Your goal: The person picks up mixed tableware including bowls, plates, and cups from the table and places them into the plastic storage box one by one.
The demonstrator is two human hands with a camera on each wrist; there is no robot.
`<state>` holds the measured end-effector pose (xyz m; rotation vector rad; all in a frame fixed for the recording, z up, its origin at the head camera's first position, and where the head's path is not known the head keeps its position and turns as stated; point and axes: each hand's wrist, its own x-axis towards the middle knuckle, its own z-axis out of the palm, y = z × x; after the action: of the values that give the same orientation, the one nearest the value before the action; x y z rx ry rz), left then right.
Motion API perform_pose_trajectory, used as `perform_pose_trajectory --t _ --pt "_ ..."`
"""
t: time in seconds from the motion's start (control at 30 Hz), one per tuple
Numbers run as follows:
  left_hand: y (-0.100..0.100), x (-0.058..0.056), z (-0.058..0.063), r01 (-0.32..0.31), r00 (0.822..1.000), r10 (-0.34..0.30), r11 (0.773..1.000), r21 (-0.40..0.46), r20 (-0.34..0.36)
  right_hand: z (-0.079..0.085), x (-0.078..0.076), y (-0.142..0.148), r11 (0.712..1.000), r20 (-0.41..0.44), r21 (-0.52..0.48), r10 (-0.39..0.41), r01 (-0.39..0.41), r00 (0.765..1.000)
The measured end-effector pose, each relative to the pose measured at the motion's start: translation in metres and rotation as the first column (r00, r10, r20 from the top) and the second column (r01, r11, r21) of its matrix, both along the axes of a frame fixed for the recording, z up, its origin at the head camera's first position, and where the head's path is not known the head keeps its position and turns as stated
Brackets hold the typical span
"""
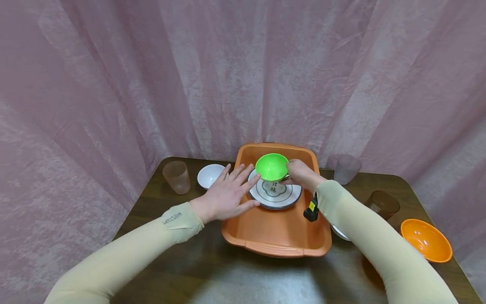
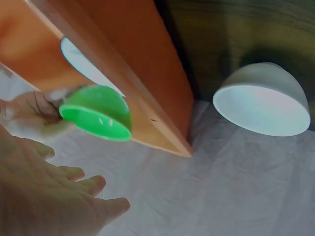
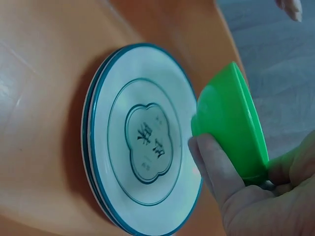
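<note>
My right hand [image 1: 302, 174] grips a bright green bowl [image 1: 271, 167] by its side, with the thumb at the rim and fingers under the base in the right wrist view. The bowl is above a stack of white plates [image 3: 147, 128] with blue-green rims and dark characters in the middle. These plates lie inside an orange plastic tub [image 1: 273, 232]. My left hand [image 1: 228, 192] is spread with straight fingers over the tub's left side, holding nothing, its fingertips close to the green bowl. Just beyond that hand, left of the tub, stands a white bowl [image 2: 266, 101].
A clear cup [image 1: 176, 177] stands at the table's left. On the right are another clear cup [image 1: 347, 169], a brown cup [image 1: 383, 204] and an orange bowl [image 1: 427, 240]. A white dish [image 1: 340, 233] is partly hidden under my right forearm. A pink curtain [image 1: 243, 76] hangs behind the table.
</note>
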<state>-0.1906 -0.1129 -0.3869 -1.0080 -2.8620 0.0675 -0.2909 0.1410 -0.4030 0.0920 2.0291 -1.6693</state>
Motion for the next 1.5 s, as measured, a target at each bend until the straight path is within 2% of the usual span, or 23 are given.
perform_pose_trajectory --t 0.17,0.3,0.43,0.73,0.97,1.13,1.3,1.5 --pt "-0.001 -0.018 -0.003 -0.063 0.998 0.063 0.998 -0.011 0.016 -0.011 -0.004 -0.007 1.0 0.027 -0.014 0.003 -0.003 1.0" --pt "0.0 -0.03 -0.006 -0.114 0.992 0.115 0.993 -0.018 0.052 -0.015 -0.006 -0.009 0.999 0.035 0.04 0.007 -0.008 0.999" --pt "0.001 -0.036 -0.009 -0.134 0.987 0.134 0.991 0.001 0.085 -0.017 -0.005 -0.006 0.994 0.024 0.103 0.027 -0.03 0.999" --pt "0.007 -0.034 -0.01 -0.124 0.986 0.122 0.992 0.019 0.11 -0.021 -0.005 0.001 0.977 0.048 0.204 0.051 -0.06 0.998" --pt "0.011 -0.031 -0.008 -0.13 0.984 0.128 0.991 0.005 0.122 -0.024 -0.005 0.002 0.983 0.057 0.183 0.021 -0.031 0.998" --pt "0.012 -0.03 -0.009 -0.134 0.981 0.132 0.991 -0.002 0.143 -0.024 -0.004 0.004 0.975 0.025 0.219 0.032 -0.036 0.999" --pt "0.011 -0.03 -0.012 -0.131 0.977 0.125 0.991 0.021 0.173 -0.023 -0.001 0.005 0.962 -0.003 0.266 0.07 -0.066 0.998" --pt "0.009 -0.03 -0.014 -0.131 0.976 0.125 0.991 0.02 0.18 -0.018 0.001 0.006 0.946 -0.012 0.291 0.153 -0.143 0.988"
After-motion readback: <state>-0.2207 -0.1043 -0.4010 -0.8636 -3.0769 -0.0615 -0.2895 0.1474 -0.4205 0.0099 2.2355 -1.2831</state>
